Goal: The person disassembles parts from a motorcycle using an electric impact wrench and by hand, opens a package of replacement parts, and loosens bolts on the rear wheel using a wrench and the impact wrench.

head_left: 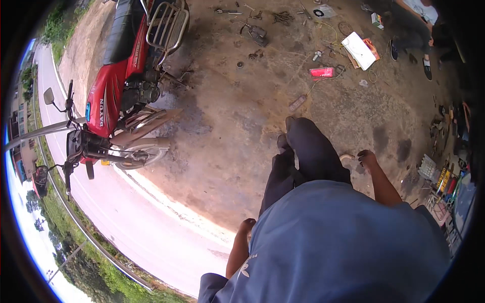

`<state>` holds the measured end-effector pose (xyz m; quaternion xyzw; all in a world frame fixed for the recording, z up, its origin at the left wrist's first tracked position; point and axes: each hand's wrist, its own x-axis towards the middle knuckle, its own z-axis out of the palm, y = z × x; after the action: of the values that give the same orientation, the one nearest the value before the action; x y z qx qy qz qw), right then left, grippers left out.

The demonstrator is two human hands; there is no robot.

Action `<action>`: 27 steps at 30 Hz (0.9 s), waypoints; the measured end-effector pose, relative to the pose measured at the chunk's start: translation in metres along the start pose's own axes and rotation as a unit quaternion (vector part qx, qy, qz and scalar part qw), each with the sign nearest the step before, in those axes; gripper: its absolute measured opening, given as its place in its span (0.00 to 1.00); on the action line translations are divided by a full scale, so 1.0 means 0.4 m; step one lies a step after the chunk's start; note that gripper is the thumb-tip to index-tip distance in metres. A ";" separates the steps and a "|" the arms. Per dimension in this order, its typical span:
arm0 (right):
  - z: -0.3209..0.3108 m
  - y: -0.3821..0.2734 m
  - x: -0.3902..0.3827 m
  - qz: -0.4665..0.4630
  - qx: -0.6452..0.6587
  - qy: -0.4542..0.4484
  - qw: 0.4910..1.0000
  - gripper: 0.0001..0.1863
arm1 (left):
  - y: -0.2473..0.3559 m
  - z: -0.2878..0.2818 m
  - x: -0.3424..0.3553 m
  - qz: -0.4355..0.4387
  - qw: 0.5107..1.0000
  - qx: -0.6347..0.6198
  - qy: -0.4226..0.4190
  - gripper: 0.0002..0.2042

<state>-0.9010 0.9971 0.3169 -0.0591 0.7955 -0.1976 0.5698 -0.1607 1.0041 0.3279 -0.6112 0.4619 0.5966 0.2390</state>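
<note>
My left hand (246,225) hangs by my left thigh, small in view; how its fingers lie is hard to make out, and no object shows in it. Out to my right side, my right hand (367,158) hangs with loosely bent, dark-looking fingers somewhat apart, seemingly around nothing. A pale curved piece (347,156) appears on the floor beside that hand; I cannot tell what it is. My legs in dark trousers (316,146) stand on the stained concrete floor (227,151). In front of my shoes lies a power strip (298,103) with a cord.
A red motorcycle (108,96) stands at the left, beside the road (101,202). Ahead lie wrenches (227,11), a dark metal part (256,33), a red box (322,73) and a white panel (360,50). A person (417,25) sits far right; tools clutter the right edge.
</note>
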 end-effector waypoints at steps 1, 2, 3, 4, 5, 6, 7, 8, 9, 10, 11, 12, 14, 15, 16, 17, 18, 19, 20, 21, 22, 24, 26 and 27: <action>0.015 -0.060 -0.016 -0.017 -0.017 -0.009 1.000 0.07 | -0.042 0.051 -0.021 0.060 0.998 0.032 0.000 0.14; 0.042 -0.098 -0.037 -0.016 -0.090 0.031 0.995 0.07 | -0.078 0.094 -0.060 0.116 0.991 0.064 0.008 0.11; 0.040 -0.104 -0.045 -0.016 -0.158 0.080 0.984 0.06 | -0.070 0.119 -0.060 -0.009 0.999 -0.045 -0.011 0.10; 0.037 -0.112 -0.049 -0.032 -0.157 0.063 0.985 0.06 | -0.062 0.148 -0.069 -0.137 0.979 -0.154 -0.001 0.09; 0.000 -0.082 -0.034 -0.051 -0.162 0.055 0.984 0.06 | -0.028 0.161 -0.070 -0.220 0.920 -0.319 0.051 0.09; -0.048 -0.040 -0.005 -0.083 -0.188 0.040 0.978 0.06 | 0.026 0.150 -0.060 -0.178 0.909 -0.361 0.107 0.09; -0.097 0.007 0.023 -0.128 -0.243 0.028 0.961 0.07 | 0.053 0.132 -0.020 -0.133 0.895 -0.409 0.116 0.09; -0.147 0.051 0.057 -0.177 -0.309 0.020 0.934 0.07 | 0.106 0.122 0.003 -0.070 0.899 -0.402 0.159 0.15; -0.177 0.091 0.090 -0.210 -0.333 0.011 0.919 0.08 | 0.148 0.097 0.029 -0.036 0.897 -0.402 0.180 0.15; -0.155 0.075 0.103 -0.182 -0.248 -0.001 0.951 0.09 | 0.190 0.084 0.036 -0.027 0.874 -0.428 0.228 0.15; -0.149 0.041 0.098 -0.190 -0.259 -0.009 0.947 0.09 | 0.198 0.087 0.059 -0.004 0.883 -0.403 0.239 0.16; -0.132 0.027 0.083 -0.195 -0.250 -0.017 0.948 0.09 | 0.245 0.081 0.045 0.003 0.879 -0.410 0.244 0.17; -0.069 -0.052 0.029 -0.162 -0.197 -0.068 0.965 0.10 | 0.271 0.107 0.016 0.031 0.881 -0.381 0.278 0.17; -0.111 -0.031 0.041 -0.165 -0.203 -0.074 0.962 0.10 | 0.296 0.108 0.046 0.081 0.906 -0.305 0.284 0.18; -0.223 0.045 0.088 -0.244 -0.273 -0.047 0.929 0.11 | 0.383 0.098 0.078 0.113 0.926 -0.221 0.285 0.18; -0.300 0.098 0.111 -0.281 -0.311 -0.043 0.907 0.12 | 0.431 0.108 0.091 0.143 0.922 -0.194 0.304 0.19; -0.375 0.141 0.128 -0.320 -0.350 -0.036 0.880 0.13 | 0.477 0.118 0.091 0.142 0.923 -0.203 0.295 0.19; -0.419 0.160 0.138 -0.184 -0.178 -0.096 0.962 0.09 | 0.507 0.133 0.080 0.134 0.922 -0.201 0.302 0.18; -0.442 0.170 0.145 -0.037 0.003 -0.149 0.988 0.08 | 0.512 0.162 0.085 0.142 0.915 -0.215 0.309 0.19; -0.456 0.189 0.129 -0.039 -0.010 -0.158 0.987 0.08 | 0.495 0.203 0.084 0.146 0.908 -0.235 0.316 0.19; -0.463 0.212 0.110 -0.046 -0.085 -0.134 0.986 0.08 | 0.499 0.230 0.066 0.116 0.920 -0.201 0.316 0.19; -0.443 0.212 0.077 -0.067 -0.227 -0.108 0.965 0.09 | 0.415 0.332 0.090 0.084 0.920 -0.224 0.311 0.19; -0.452 0.224 0.062 -0.074 -0.292 -0.098 0.948 0.10 | 0.350 0.434 0.110 0.054 0.919 -0.249 0.301 0.19; -0.440 0.202 0.068 -0.087 -0.318 -0.101 0.939 0.10 | 0.285 0.503 0.127 0.027 0.909 -0.295 0.294 0.19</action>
<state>-1.0635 1.1059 0.3099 -0.3258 0.7469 0.0238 0.5792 -0.3669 1.1072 0.2742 -0.7889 0.3307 0.5049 -0.1152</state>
